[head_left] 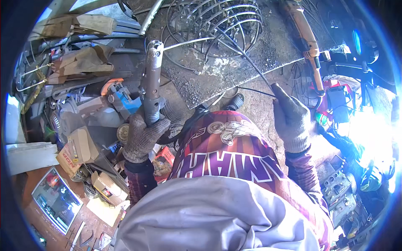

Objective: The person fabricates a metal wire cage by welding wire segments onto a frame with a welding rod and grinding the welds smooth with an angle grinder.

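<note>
My left hand (pixel 146 136), in a grey knit glove, is wrapped round the grip of a welding electrode holder (pixel 151 81). A thin pale electrode (pixel 188 42) sticks out of its head, and the far end lies at a cage of bent metal rods (pixel 234 21). My right hand (pixel 292 121), gloved too, is closed on a thin straight metal rod (pixel 257 69), which slants up and left into the cage. A second dark thin strand (pixel 257 90) runs up to the same hand; I cannot tell whether it is held. The cage rests on a gritty metal plate.
The plate (pixel 201 90) has its near edge in front of my body. A long brown-bodied tool (pixel 309 48) lies on its right side. Leather-like pieces (pixel 81 65), a cardboard box (pixel 79 148) and clutter fill the left. Strong glare washes out the right.
</note>
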Motion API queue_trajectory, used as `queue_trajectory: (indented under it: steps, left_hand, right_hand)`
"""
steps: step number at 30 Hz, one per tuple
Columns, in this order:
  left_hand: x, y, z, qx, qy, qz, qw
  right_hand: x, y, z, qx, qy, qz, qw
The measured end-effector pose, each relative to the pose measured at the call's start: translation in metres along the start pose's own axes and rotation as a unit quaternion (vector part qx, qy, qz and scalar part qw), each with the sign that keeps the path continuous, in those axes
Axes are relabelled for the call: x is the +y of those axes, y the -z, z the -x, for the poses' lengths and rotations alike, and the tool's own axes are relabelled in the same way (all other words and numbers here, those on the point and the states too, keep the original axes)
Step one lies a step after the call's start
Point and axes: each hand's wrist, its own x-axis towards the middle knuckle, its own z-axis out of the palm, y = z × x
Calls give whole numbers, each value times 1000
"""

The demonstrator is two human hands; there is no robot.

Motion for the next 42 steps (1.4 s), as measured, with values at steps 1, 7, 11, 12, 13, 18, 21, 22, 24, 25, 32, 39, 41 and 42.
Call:
queue_trajectory:
  steps: [1,7,11,12,13,18,21,22,24,25,32,39,41,42]
  left_hand:
    - [-1,4,-1,-5,25,-12,1000]
    - [13,27,-9,-79,89,60,991]
    - [39,34,-13,-62,103,80,989]
    - [50,34,-13,-69,79,57,993]
    - [57,36,-15,-75,91,50,992]
    - [58,44,-22,-78,71,-2,994]
    - [31,51,-29,-98,45,143,984]
    - [28,51,-33,-111,59,217,968]
    - [25,49,-30,-89,16,142,986]
    - [25,48,-30,-87,4,153,984]
    - [52,39,-19,-106,-46,65,991]
    - [-38,79,-46,-176,-20,195,965]
    - [-15,65,-38,-267,-69,351,895]
    - [-10,61,-38,-269,-82,364,888]
  right_hand:
    - [0,-1,0,13,14,-1,1000]
    - [0,3,2,-31,7,37,999]
    - [-4,7,2,-52,-41,-6,998]
    - [-1,6,2,-39,-6,-17,999]
    - [1,2,3,-17,5,-21,1000]
    - [2,0,3,9,18,-25,999]
    - [1,2,3,-9,0,-30,1000]
    - [-1,3,2,-14,0,-16,1000]
    - [1,1,4,3,1,-26,1000]
    - [2,2,4,-5,2,-32,999]
    - [1,-1,2,15,31,-26,999]
    - [10,-4,-1,35,108,-6,993]
    - [8,-4,1,-5,47,-29,998]
    - [-3,0,-2,-13,14,3,1000]
